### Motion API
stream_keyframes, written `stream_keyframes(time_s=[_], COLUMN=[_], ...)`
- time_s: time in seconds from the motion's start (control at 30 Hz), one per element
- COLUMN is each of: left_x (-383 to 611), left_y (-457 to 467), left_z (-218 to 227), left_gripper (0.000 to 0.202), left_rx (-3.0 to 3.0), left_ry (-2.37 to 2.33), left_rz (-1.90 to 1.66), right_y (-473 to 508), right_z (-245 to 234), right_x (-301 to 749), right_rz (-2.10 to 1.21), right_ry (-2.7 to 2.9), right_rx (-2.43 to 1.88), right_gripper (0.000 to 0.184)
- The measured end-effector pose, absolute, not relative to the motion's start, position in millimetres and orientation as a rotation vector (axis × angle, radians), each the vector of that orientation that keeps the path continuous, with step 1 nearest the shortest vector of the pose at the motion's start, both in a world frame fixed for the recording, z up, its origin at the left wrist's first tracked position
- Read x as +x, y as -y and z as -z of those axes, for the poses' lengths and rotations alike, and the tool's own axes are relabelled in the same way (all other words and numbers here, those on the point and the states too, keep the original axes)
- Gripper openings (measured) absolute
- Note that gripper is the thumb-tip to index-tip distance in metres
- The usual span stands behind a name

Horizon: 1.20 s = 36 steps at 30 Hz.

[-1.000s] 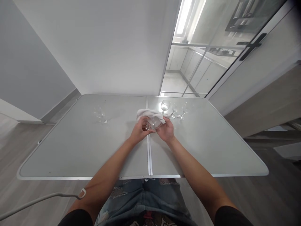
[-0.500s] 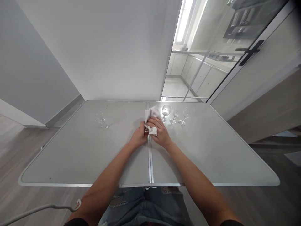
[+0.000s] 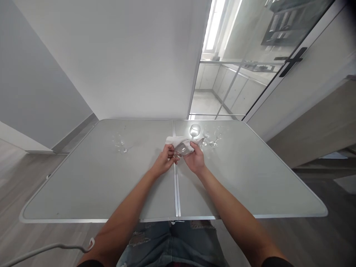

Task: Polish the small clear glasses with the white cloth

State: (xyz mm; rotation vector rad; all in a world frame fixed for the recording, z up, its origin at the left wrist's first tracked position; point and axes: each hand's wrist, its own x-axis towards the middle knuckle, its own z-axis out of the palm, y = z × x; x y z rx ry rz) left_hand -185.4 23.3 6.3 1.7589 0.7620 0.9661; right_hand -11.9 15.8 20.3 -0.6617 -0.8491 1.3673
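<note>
Over the middle seam of the table, a clear wine glass [image 3: 183, 149] lies tilted between my hands, its bowl toward the right. My left hand [image 3: 164, 160] pinches it near the stem and foot. A white cloth [image 3: 175, 140] is spread behind and around the bowl. My right hand [image 3: 195, 157] grips the cloth against the bowl, thumb on top. Just beyond stands a wine glass [image 3: 195, 130], with two more stemmed glasses, a middle one [image 3: 205, 140] and a right one [image 3: 215, 141], alongside it.
Another clear glass [image 3: 120, 142] is on the left half of the pale folding table [image 3: 236, 178]. A wall [image 3: 139, 74] rises at the table's far edge, with a glazed door [image 3: 236, 81] at the right. A white cable [image 3: 55, 246] hangs at lower left.
The bunched cloth has opened out flatter, showing the glass bowl. My right hand has turned from covering the cloth to gripping the bowl's right side. The glass has tilted into view.
</note>
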Motion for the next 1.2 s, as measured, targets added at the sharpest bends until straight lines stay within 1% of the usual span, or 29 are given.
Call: stream_keyframes(time_s=[0.17, 0.23, 0.3, 0.37, 0.47, 0.53, 0.6, 0.67, 0.73, 0.83, 0.87, 1.03, 1.2], left_x=[-174, -172, -171, -172, -176, -180, -184, -185, -186, -186, -187, -192, -193], left_y=[-29, -32, -33, -33, -34, -34, -34, -32, -30, -28, -27, -25, -23], left_z=[1, 3, 3, 4, 3, 2, 1, 1, 1, 1, 1, -4, -8], left_gripper=[0.048, 0.050, 0.048, 0.046, 0.042, 0.036, 0.024, 0.014, 0.017, 0.017, 0.016, 0.018, 0.015], left_rx=[1.498, 1.420, 1.383, 1.386, 1.458, 1.566, 1.734, 1.951, 2.171, 2.390, 2.427, 2.477, 2.252], left_ry=[-0.714, -0.740, -0.803, -0.892, -1.017, -1.087, -1.151, -1.210, -1.265, -1.334, -1.344, -1.205, -0.973], left_rz=[-1.040, -1.092, -1.121, -1.118, -1.122, -1.116, -1.076, -0.984, -0.851, -0.665, -0.634, -0.652, -0.823], right_y=[-18, -17, -14, -10, -6, -6, -6, -8, -9, -9, -9, -11, -16], right_z=[-21, -18, -13, -7, -2, -3, -7, -12, -17, -21, -22, -22, -22], right_x=[-18, -23, -30, -36, -38, -33, -25, -17, -12, -8, -7, -5, -2], right_rz=[-1.414, -1.408, -1.335, -1.202, -0.895, -0.673, -0.487, -0.360, -0.316, -0.430, -0.500, -1.016, -1.416], right_ry=[0.772, 0.823, 0.903, 1.039, 1.380, 1.605, 1.784, 1.920, 1.975, 1.910, 1.848, 1.370, 0.752], right_rx=[-0.540, -0.552, -0.617, -0.723, -0.866, -0.911, -0.920, -0.907, -0.899, -0.889, -0.893, -0.909, -0.807], right_gripper=[0.032, 0.033, 0.032, 0.034, 0.051, 0.057, 0.056, 0.050, 0.041, 0.024, 0.021, 0.027, 0.025])
